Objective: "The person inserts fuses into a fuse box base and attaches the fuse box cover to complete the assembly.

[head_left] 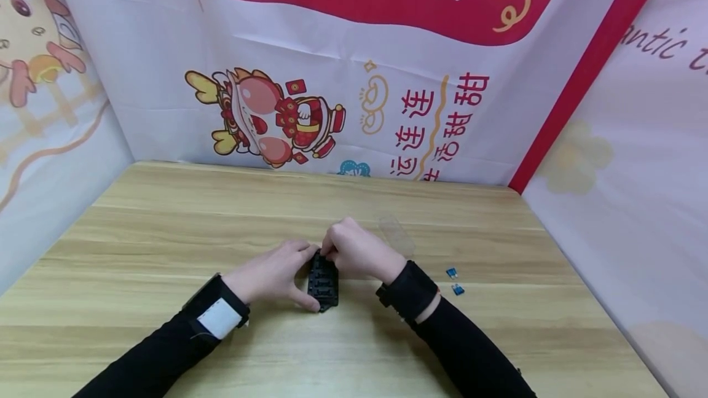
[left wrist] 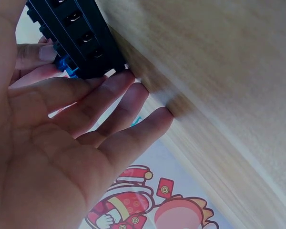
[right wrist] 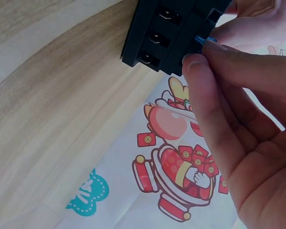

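Observation:
A black fuse box (head_left: 323,284) with a row of slots lies on the wooden table between both hands. My left hand (head_left: 279,272) holds it at its two ends, thumb at the near end and fingers at the far end. At the far end my right hand (head_left: 356,249) pinches a small blue blade fuse (right wrist: 206,40) between thumb and index finger, right at the top of the box. In the left wrist view, metal terminals show in the openings along the side of the fuse box (left wrist: 86,38). The fingertips hide most of the fuse.
Two loose blue blade fuses, one (head_left: 452,273) behind the other (head_left: 458,289), lie on the table (head_left: 166,226) right of the right wrist. A clear plastic cover (head_left: 396,235) lies just beyond the right hand. Printed cloth walls (head_left: 354,48) stand at the back and sides.

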`<state>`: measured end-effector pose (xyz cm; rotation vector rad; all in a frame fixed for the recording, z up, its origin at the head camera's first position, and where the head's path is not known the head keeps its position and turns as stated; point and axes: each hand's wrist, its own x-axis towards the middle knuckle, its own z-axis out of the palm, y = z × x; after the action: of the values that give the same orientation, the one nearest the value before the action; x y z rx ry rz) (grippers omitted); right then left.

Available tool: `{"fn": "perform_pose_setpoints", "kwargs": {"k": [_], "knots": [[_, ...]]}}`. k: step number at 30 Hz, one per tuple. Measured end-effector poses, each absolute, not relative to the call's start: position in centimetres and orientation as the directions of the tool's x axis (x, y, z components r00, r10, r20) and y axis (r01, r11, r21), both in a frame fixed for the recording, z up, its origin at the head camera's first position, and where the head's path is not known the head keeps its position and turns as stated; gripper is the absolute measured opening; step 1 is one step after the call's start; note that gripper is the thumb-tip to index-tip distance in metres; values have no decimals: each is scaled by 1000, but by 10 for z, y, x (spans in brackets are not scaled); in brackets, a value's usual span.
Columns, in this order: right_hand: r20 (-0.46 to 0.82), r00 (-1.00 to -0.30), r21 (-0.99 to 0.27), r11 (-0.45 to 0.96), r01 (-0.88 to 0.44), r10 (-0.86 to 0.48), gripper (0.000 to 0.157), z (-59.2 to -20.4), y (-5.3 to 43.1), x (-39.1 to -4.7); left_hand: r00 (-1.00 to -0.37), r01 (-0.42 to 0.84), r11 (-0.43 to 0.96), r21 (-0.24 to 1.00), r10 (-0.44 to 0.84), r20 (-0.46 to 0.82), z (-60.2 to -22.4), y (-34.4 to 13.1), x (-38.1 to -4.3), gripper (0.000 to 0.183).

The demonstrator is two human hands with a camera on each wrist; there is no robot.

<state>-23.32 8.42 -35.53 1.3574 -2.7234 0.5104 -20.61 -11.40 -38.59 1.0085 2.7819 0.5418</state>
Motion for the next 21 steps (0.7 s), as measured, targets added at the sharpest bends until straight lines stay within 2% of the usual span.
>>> {"fn": "perform_pose_setpoints", "kwargs": {"k": [8, 16, 21], "knots": [[221, -601, -161, 579, -799, -768, 19, -355, 83, -229, -760, 603, 698, 385, 650, 12, -387, -114, -205, 99], [174, -641, -122, 630, -767, -748, 16, -354, 79, -225, -768, 596, 710, 375, 640, 10, -387, -112, -205, 95], [184, -613, -87, 609, -789, -768, 18, -355, 80, -226, -773, 592, 716, 369, 635, 7, -386, -112, -204, 95]]}}
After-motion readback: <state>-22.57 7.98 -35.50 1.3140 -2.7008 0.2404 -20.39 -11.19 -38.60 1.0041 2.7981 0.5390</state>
